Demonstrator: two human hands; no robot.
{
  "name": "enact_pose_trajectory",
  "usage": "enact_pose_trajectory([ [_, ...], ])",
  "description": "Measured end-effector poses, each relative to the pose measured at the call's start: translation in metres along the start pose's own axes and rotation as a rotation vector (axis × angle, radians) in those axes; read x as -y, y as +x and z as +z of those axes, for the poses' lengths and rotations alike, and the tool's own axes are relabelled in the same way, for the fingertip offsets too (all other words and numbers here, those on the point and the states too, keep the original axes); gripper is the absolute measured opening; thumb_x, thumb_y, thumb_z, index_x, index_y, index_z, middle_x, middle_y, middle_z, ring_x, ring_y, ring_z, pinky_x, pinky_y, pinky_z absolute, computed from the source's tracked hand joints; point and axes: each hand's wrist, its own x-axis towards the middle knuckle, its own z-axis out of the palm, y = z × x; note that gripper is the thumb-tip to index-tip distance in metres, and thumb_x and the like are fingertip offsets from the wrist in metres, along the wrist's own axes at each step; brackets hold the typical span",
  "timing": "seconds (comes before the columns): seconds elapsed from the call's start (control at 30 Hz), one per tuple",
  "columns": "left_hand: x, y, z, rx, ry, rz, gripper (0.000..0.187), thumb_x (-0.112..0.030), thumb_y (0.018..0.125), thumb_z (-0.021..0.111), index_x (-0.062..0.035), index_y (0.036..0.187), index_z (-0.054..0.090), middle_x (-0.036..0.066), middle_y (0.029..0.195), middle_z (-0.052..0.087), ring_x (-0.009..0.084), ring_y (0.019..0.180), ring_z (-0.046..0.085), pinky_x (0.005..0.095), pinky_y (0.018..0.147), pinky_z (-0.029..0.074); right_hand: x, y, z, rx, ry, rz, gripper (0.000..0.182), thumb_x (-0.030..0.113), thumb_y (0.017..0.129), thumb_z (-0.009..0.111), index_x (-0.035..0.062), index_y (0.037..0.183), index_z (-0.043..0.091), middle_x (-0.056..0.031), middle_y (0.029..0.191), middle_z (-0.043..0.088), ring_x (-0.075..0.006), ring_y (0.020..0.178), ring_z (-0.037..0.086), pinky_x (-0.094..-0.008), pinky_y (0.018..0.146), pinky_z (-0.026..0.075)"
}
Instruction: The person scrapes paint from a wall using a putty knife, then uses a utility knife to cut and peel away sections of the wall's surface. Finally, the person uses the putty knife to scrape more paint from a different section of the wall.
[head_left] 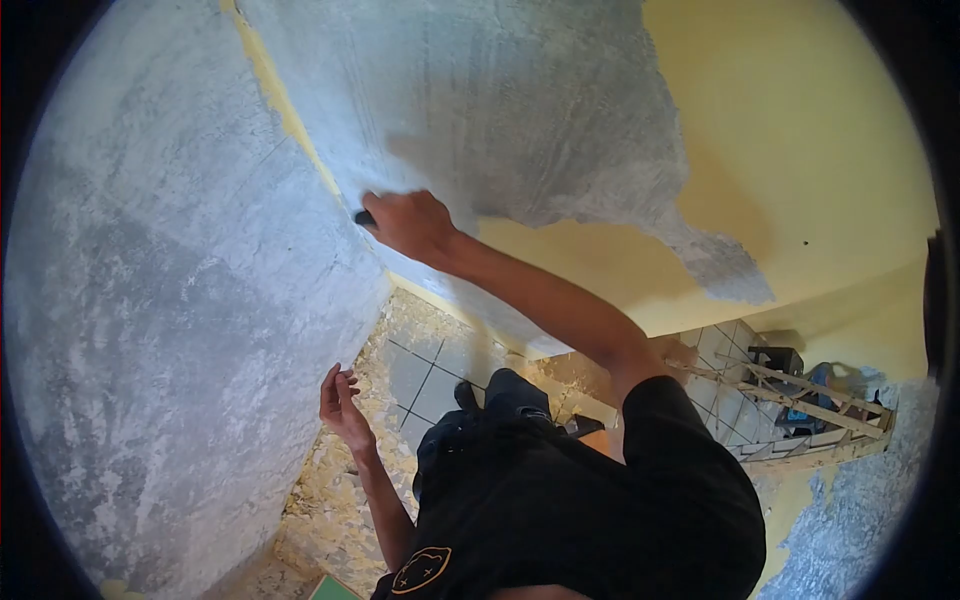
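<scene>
My right hand [412,225] is closed round a small dark tool [365,217], most of which is hidden by the fingers. It is held up against the grey scraped wall [540,90], beside the yellow strip [290,115] that runs down the corner. Lower down, my left hand [345,408] hangs in front of the left grey wall [170,300], its fingers loosely curled and apart, holding nothing. Yellow paint [800,150] still covers the right part of the wall.
Pale paint flakes [340,480] lie over the tiled floor [435,390] around my feet. A wooden ladder-like frame [820,400] stands at the lower right, near a dark stool [778,360] and blue items. A green-edged object [335,588] shows at the bottom.
</scene>
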Motion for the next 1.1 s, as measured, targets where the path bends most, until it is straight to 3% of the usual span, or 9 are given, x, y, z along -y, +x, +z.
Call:
enact_pose_trajectory([
  [0.03, 0.001, -0.001, 0.001, 0.008, -0.001, 0.016, 0.027, -0.020, 0.095, 0.058, -0.0015, 0.114, 0.065, 0.008, 0.094, 0.066, 0.0145, 0.081, 0.060, 0.0287, 0.069, 0.047, 0.001, 0.008, -0.009, -0.089, 0.050, -0.056, 0.013, 0.017, 0.082, 0.063, 0.0062, 0.088, 0.058, -0.0144, 0.067, 0.063, -0.0354, 0.062, 0.066, -0.0479, 0.054, 0.053],
  [0.13, -0.002, -0.008, 0.007, 0.004, 0.027, -0.008, 0.027, -0.020, 0.095, 0.058, -0.0015, 0.114, 0.065, 0.008, 0.094, 0.067, 0.0146, 0.081, 0.060, 0.0288, 0.069, 0.048, -0.010, 0.005, -0.006, -0.011, -0.027, -0.052, 0.021, 0.025, 0.085, 0.063, 0.0054, 0.086, 0.055, -0.0135, 0.073, 0.064, -0.0342, 0.065, 0.065, -0.0455, 0.054, 0.051],
  [0.23, -0.014, -0.018, 0.010, -0.015, 0.020, 0.043, 0.027, -0.020, 0.095, 0.058, -0.0017, 0.114, 0.065, 0.008, 0.093, 0.067, 0.0147, 0.081, 0.060, 0.0288, 0.069, 0.048, -0.026, -0.030, 0.051, 0.209, -0.021, 0.183, 0.020, 0.025, 0.089, 0.058, 0.0065, 0.096, 0.056, -0.0135, 0.079, 0.066, -0.0345, 0.070, 0.066, -0.0457, 0.057, 0.051],
  [0.27, -0.022, -0.022, 0.010, -0.038, 0.036, 0.034, 0.026, -0.017, 0.096, 0.056, 0.0010, 0.114, 0.063, 0.009, 0.092, 0.067, 0.0138, 0.081, 0.061, 0.0274, 0.070, 0.047, -0.034, -0.050, 0.069, 0.292, -0.001, 0.257, 0.021, 0.026, 0.090, 0.056, 0.0069, 0.099, 0.057, -0.0136, 0.080, 0.066, -0.0345, 0.072, 0.066, -0.0461, 0.059, 0.052],
  [0.3, -0.021, -0.023, 0.007, -0.064, 0.028, 0.051, 0.026, -0.017, 0.096, 0.056, 0.0010, 0.114, 0.063, 0.009, 0.092, 0.067, 0.0138, 0.081, 0.061, 0.0274, 0.070, 0.047, -0.033, -0.071, 0.075, 0.354, -0.030, 0.186, 0.024, 0.026, 0.090, 0.055, 0.0075, 0.105, 0.056, -0.0141, 0.083, 0.066, -0.0345, 0.074, 0.066, -0.0466, 0.063, 0.052],
  [0.47, -0.012, -0.060, 0.001, -0.127, 0.039, 0.009, 0.025, -0.017, 0.095, 0.057, -0.0012, 0.113, 0.065, 0.008, 0.091, 0.067, 0.0136, 0.080, 0.061, 0.0272, 0.068, 0.048, -0.037, -0.164, 0.089, 0.363, 0.130, 0.075, 0.025, 0.031, 0.086, 0.061, 0.0072, 0.090, 0.057, -0.0171, 0.069, 0.062, -0.0357, 0.067, 0.063, -0.0482, 0.060, 0.049],
  [0.67, -0.013, -0.109, 0.014, -0.125, 0.037, -0.027, 0.024, -0.015, 0.095, 0.056, 0.0001, 0.112, 0.064, 0.008, 0.091, 0.067, 0.0134, 0.081, 0.062, 0.0263, 0.069, 0.048, -0.091, -0.304, 0.083, 0.701, 0.084, 0.264, 0.029, 0.035, 0.082, 0.060, 0.0074, 0.092, 0.060, -0.0184, 0.078, 0.065, -0.0367, 0.078, 0.065, -0.0502, 0.068, 0.051],
  [0.87, -0.027, -0.157, 0.037, -0.115, 0.090, -0.095, 0.024, -0.014, 0.095, 0.057, -0.0002, 0.114, 0.063, 0.008, 0.093, 0.069, 0.0131, 0.083, 0.062, 0.0253, 0.070, 0.048, -0.150, -0.453, 0.065, 0.744, 0.089, 0.665, 0.032, 0.033, 0.077, 0.065, 0.0065, 0.093, 0.065, -0.0196, 0.089, 0.067, -0.0376, 0.085, 0.065, -0.0488, 0.075, 0.051],
  [1.1, -0.025, -0.213, 0.034, -0.192, 0.124, -0.152, 0.023, -0.011, 0.094, 0.059, -0.0003, 0.113, 0.064, 0.009, 0.092, 0.069, 0.0121, 0.080, 0.063, 0.0243, 0.068, 0.049, -0.183, -0.592, 0.053, 0.825, 0.138, 0.738, 0.029, 0.025, 0.072, 0.066, 0.0028, 0.091, 0.065, -0.0217, 0.085, 0.066, -0.0388, 0.081, 0.064, -0.0462, 0.071, 0.050],
])
